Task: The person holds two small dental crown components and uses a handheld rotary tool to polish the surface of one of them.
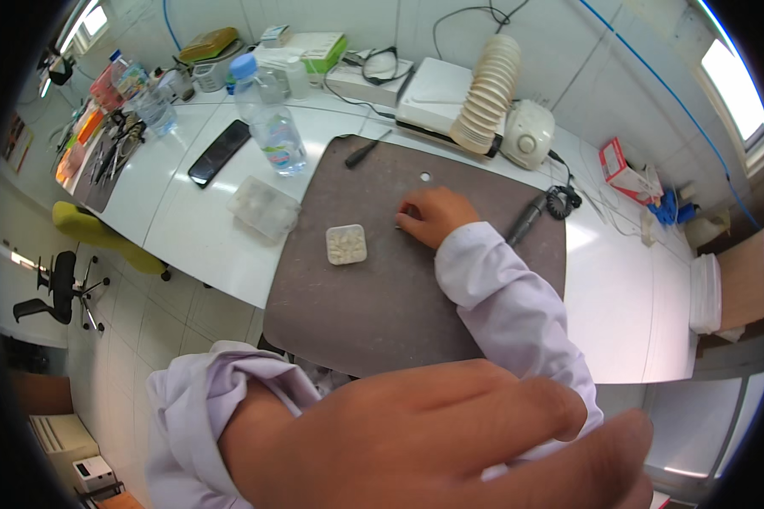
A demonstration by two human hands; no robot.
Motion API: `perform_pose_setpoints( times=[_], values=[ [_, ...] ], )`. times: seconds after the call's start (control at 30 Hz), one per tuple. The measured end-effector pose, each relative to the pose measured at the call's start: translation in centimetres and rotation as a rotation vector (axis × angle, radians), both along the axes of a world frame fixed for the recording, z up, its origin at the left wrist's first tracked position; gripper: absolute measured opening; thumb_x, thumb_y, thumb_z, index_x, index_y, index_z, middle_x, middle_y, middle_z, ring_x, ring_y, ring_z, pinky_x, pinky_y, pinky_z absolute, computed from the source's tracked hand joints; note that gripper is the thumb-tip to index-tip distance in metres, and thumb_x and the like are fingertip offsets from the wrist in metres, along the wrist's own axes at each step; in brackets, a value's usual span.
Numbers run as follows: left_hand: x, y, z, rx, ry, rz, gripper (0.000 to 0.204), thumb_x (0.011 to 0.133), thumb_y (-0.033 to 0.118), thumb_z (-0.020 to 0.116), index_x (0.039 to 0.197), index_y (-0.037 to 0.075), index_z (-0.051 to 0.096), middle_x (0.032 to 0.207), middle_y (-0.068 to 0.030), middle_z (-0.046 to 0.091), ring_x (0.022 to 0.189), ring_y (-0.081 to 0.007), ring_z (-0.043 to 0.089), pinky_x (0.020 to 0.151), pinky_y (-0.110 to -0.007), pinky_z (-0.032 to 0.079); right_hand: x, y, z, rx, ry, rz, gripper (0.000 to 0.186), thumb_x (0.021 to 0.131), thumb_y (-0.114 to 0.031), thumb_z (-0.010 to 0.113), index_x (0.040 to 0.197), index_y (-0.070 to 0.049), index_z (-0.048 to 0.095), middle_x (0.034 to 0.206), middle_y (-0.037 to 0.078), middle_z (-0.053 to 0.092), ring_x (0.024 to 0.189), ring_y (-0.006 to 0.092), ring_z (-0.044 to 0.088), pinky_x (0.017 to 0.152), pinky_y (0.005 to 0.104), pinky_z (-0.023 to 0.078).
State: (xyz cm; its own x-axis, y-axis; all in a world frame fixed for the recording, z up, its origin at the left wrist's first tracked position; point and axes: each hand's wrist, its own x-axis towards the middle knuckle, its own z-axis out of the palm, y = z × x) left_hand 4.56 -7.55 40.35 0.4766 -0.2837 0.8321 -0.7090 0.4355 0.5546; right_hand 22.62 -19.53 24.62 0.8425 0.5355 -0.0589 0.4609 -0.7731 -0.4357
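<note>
My right hand [440, 215] rests on the brown work mat [382, 314], its fingers curled together at the tips. A small bit of something may be under the fingertips, too hidden to name. Left of it lies a small square white dish [346, 244] filled with small off-white pieces. A small round pale disc [425, 176] is on the mat just beyond the hand. Very close and large at the bottom, my left hand [433, 433] reaches across to the right above my right forearm. Its knuckles are bent, and its fingertips are hidden or out of view.
A black-handled pointed tool [362, 153] lies at the mat's far edge, a rotary handpiece [528, 219] at its right. Behind stand a white control unit [529, 136] and a ribbed hose [487, 93]. Leftward are a clear plastic box [263, 209], water bottle [272, 127] and phone [220, 153].
</note>
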Motion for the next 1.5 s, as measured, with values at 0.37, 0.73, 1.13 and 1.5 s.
perform_pose_setpoints(
  times=[0.37,0.73,1.13,1.5],
  values=[
    [2.4,-4.9,-0.5,0.995,-0.280,-0.095,0.026,0.089,0.020,0.056,0.100,-0.003,0.063,0.094,-0.0136,0.064,0.087,-0.0235,0.063,0.073,-0.032,0.052,-0.9,-0.9,-2.9,0.594,-0.078,-0.028,0.013,0.085,-0.018,0.067,0.091,-0.007,0.067,0.082,0.009,0.066,0.075,0.0262,0.064,0.066,0.0364,0.050],
    [-0.9,-11.4,-22.2,1.281,0.017,-1.025,0.023,0.077,0.005,0.057,0.094,-0.006,0.067,0.094,-0.0252,0.068,0.088,-0.0406,0.066,0.074,-0.043,0.054,1.9,-2.8,-2.0,0.634,0.020,-0.035,0.012,0.086,-0.008,0.064,0.097,-0.004,0.065,0.091,0.009,0.064,0.079,0.0243,0.060,0.070,0.0341,0.048],
    [-1.2,-11.3,-24.8,0.668,0.000,-0.999,0.016,0.080,0.004,0.056,0.084,-0.006,0.067,0.086,-0.0240,0.067,0.079,-0.0353,0.066,0.071,-0.039,0.054,1.9,-4.8,-1.3,0.393,-0.164,-0.238,0.020,0.081,-0.005,0.068,0.101,-0.006,0.066,0.098,0.010,0.061,0.096,0.0286,0.057,0.080,0.0367,0.049],
    [-4.3,-12.3,-28.1,0.539,-0.045,-0.835,0.013,0.078,0.007,0.058,0.078,-0.003,0.067,0.079,-0.0210,0.066,0.075,-0.0329,0.066,0.069,-0.039,0.053,1.2,-3.6,0.2,0.487,-0.006,-0.265,0.012,0.082,-0.012,0.069,0.088,-0.003,0.065,0.085,0.010,0.060,0.075,0.0265,0.059,0.066,0.0340,0.048]
  ],
)
